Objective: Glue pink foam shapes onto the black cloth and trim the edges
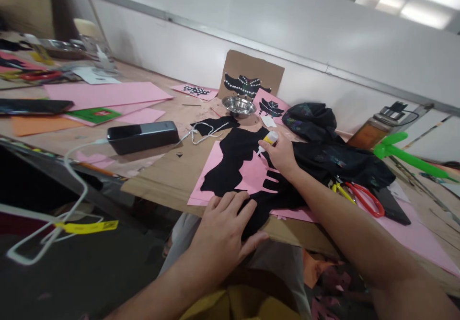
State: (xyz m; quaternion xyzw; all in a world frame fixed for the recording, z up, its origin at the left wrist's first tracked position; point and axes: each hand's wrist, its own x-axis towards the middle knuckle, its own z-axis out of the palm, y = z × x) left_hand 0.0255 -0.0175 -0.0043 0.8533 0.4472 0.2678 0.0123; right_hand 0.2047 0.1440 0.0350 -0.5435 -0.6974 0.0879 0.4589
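Observation:
My right hand (282,154) grips a small white glue bottle (270,139) with a yellow label. Its nozzle points down at the edge of a black cut-out fabric (230,152). Through the opening in the fabric a pink sheet (251,172) shows from beneath. Fingers stretched out, my left hand (230,224) lies flat on the near part of the fabric, by the board's front edge. Under the pink sheet is a brown cardboard (158,181). Behind the fabric lie a string of white beads (196,135) and a scrap of black cloth (212,124).
A steel bowl (239,105) stands before a cardboard piece (230,66) bearing a beaded black shape. Red-handled scissors (370,200) lie by my right forearm, near bundled black cloth (334,154). At the left sit a dark speaker-like box (143,137) and a white cable (77,171).

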